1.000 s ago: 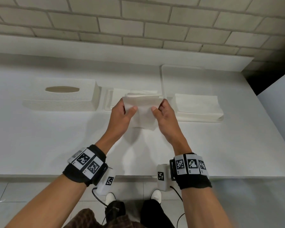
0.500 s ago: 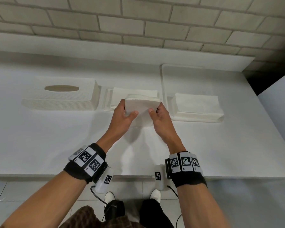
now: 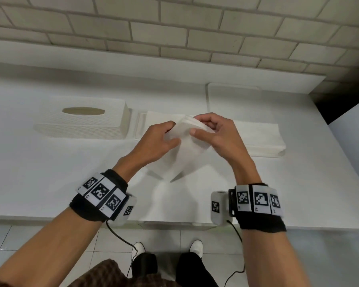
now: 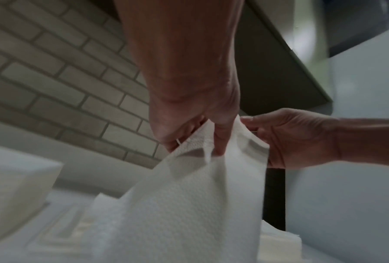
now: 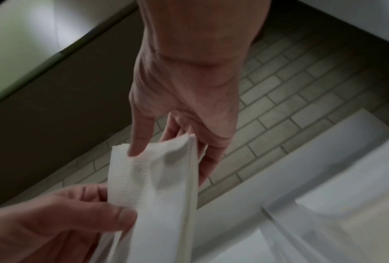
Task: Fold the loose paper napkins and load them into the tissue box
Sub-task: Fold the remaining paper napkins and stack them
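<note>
A white paper napkin (image 3: 184, 146) hangs in the air above the white table, doubled over at its top. My left hand (image 3: 153, 141) pinches its upper left edge between thumb and fingers (image 4: 220, 138). My right hand (image 3: 214, 133) pinches the upper right edge, thumb (image 5: 141, 135) on the near face. The napkin (image 5: 157, 186) droops toward the table. The white woven tissue box (image 3: 81, 119) with an oval slot lies at the back left. A flat napkin (image 3: 160, 119) lies on a shallow tray (image 3: 138, 127) behind my hands.
A stack of white napkins (image 3: 257, 135) sits to the right of my hands. A raised white board (image 3: 232, 96) lies at the back right. A brick wall (image 3: 174, 27) runs behind the table. The table's front edge (image 3: 50, 219) is close to my wrists.
Both hands lifted the napkin and drew nearer to me. The top edge got folded over, and the right hand turned its grip so the sheet now hangs at a slant.
</note>
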Demonstrator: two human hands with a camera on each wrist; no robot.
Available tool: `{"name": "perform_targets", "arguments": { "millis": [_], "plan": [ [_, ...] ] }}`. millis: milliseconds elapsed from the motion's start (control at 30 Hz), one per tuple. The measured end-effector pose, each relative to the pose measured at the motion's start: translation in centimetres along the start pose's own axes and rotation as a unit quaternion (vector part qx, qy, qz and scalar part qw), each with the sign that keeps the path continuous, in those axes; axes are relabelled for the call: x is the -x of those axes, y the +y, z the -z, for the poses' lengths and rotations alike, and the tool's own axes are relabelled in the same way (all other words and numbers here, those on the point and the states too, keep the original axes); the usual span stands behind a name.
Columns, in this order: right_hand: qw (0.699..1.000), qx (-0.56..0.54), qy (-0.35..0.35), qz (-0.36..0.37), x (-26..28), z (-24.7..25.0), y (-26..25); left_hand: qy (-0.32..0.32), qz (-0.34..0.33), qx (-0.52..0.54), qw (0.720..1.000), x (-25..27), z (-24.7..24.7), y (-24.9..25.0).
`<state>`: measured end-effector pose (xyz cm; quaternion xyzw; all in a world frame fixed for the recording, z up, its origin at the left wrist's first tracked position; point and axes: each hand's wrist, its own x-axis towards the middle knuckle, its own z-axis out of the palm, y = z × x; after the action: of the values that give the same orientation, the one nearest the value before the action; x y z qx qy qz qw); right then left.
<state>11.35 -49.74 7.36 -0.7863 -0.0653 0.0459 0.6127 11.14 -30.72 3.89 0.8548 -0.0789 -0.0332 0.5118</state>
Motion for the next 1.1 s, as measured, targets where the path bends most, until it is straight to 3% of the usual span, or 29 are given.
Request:
{"name": "perform_targets", "arguments": {
  "millis": [100, 167, 267, 400, 533, 700, 1100],
  "plan": [
    [0.985, 0.152, -0.069, -0.035, -0.8, 0.0, -0.3, -0.063, -0.004, -0.022, 0.998, -0.4, 0.2, 0.8],
    [0.985, 0.158, -0.050, -0.046, -0.8, 0.6, 0.6, -0.089, 0.043, 0.040, 0.994, -0.8, 1.2, 0.0],
    [0.996, 0.001, 0.018, -0.089, -0.2, 2.3, 2.5, -0.077, 0.122, 0.171, 0.975, -0.8, 3.7, -2.5],
    [0.979, -0.150, 0.059, -0.128, 0.0, 1.8, 6.1, -0.046, 0.168, 0.358, 0.917, -0.2, 3.0, -4.8],
    [0.983, -0.097, 0.024, -0.151, -0.1, 0.4, 8.9, 0.014, 0.199, 0.303, 0.932, -0.6, 1.3, -7.0],
    [0.988, -0.067, 0.014, -0.137, 0.5, -0.7, 10.4, 0.068, 0.163, 0.239, 0.955, 0.6, 0.6, -8.3],
    [0.989, -0.057, 0.019, -0.137, 1.4, -1.9, 12.1, 0.091, 0.148, 0.206, 0.963, 1.5, -0.6, -10.0]
  ]
}}
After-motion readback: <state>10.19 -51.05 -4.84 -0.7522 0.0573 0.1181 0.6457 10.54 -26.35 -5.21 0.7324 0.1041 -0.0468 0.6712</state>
